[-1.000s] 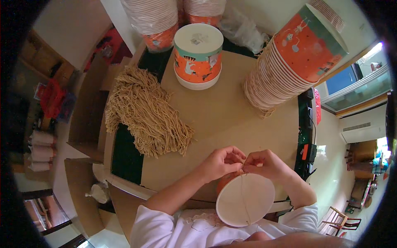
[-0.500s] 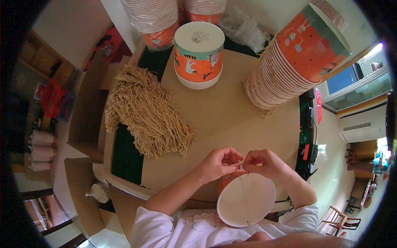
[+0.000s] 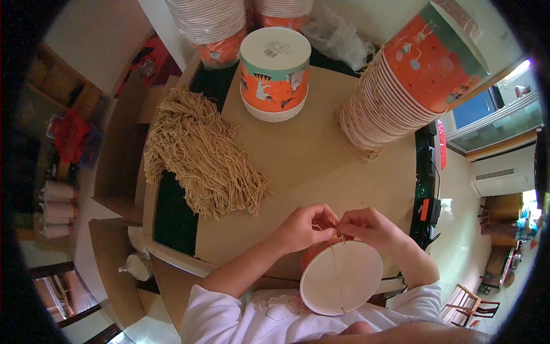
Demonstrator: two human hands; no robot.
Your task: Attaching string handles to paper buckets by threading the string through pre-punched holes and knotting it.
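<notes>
An orange printed paper bucket [image 3: 341, 292] rests against my white shirt near the table's front edge, its round white end facing up toward me. A thin tan string [image 3: 336, 265] runs across that white end from rim to rim. At the bucket's far rim my left hand [image 3: 315, 222] is closed in a pinch. My right hand [image 3: 366, 223] pinches right beside it, the fingertips of both meeting over the string's upper end. The fingers hide most of the string there. Left of my hands lies a thick bundle of tan strings [image 3: 200, 155] on the cardboard sheet.
An upside-down orange and green bucket [image 3: 275, 74] stands at the far middle. A tall leaning stack of nested buckets [image 3: 395, 86] is at the far right, with plastic-wrapped stacks [image 3: 209, 28] behind. Cardboard [image 3: 309, 166] covers the table. An open carton [image 3: 117, 155] stands at left.
My fingertips have drawn together over the string, closing the small gap between them. The bucket stays almost in the same place.
</notes>
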